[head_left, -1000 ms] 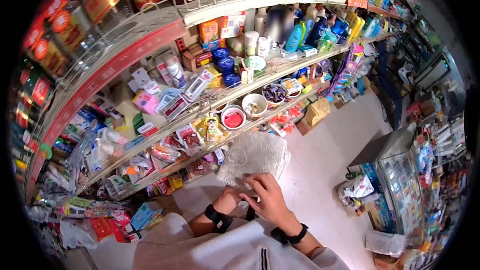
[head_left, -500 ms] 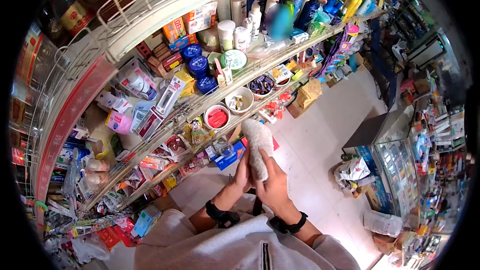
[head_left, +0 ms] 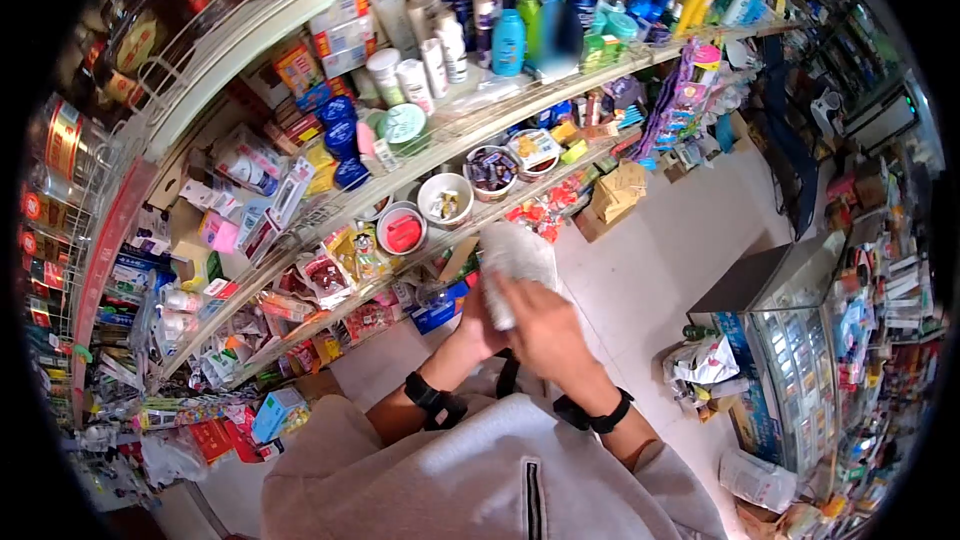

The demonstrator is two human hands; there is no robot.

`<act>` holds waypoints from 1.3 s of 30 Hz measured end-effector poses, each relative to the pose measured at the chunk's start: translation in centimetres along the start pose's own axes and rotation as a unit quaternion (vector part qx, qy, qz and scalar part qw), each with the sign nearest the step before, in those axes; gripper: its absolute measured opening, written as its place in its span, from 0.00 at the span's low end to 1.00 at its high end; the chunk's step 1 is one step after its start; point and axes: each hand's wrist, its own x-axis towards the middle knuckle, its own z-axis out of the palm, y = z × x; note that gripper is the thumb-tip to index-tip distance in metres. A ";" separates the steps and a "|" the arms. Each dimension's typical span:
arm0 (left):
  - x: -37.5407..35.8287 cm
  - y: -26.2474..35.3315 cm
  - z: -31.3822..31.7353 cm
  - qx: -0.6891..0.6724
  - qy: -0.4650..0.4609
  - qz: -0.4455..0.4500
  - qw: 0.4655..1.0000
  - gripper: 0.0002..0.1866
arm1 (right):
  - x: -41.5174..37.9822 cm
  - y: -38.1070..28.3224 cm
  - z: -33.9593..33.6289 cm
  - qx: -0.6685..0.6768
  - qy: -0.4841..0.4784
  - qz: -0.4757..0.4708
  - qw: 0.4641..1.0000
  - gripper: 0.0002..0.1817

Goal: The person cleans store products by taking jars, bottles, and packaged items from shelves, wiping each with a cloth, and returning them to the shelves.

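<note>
Shelf (head_left: 460, 152): long pale boards in tiers, their front edges crossing on a slant ahead of me.
Floor (head_left: 640, 280): smooth pale tiles along the shelf's right side.
Glass case (head_left: 790, 370): one, boxy, flat dark top, standing at the floor's right edge.
My top (head_left: 430, 485): grey fabric, one dark zip (head_left: 533, 500).
Cloth (head_left: 513, 252): one, pale grey, fuzzy, folded thick; up in my grasp, just before the shelf's lower front edge, far end pointing away from me.
Left hand (head_left: 482, 330): closed round the cloth's near end, fingertips hidden.
Right hand (head_left: 548, 332): back up, fingers bent over the cloth; whether they pinch, I cannot tell.
Bowls (head_left: 445, 198): at least four, round, along the lower tier's front edge.
Jars (head_left: 341, 139): three, blue, rounded, by the tier above's front edge.
Wristbands (head_left: 435, 400): two, black, one per wrist.
</note>
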 end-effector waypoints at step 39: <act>24.7 -7.6 8.8 -0.460 -0.048 0.110 0.880 0.46 | 4.7 29.2 -17.0 0.134 -0.099 0.049 0.985 0.10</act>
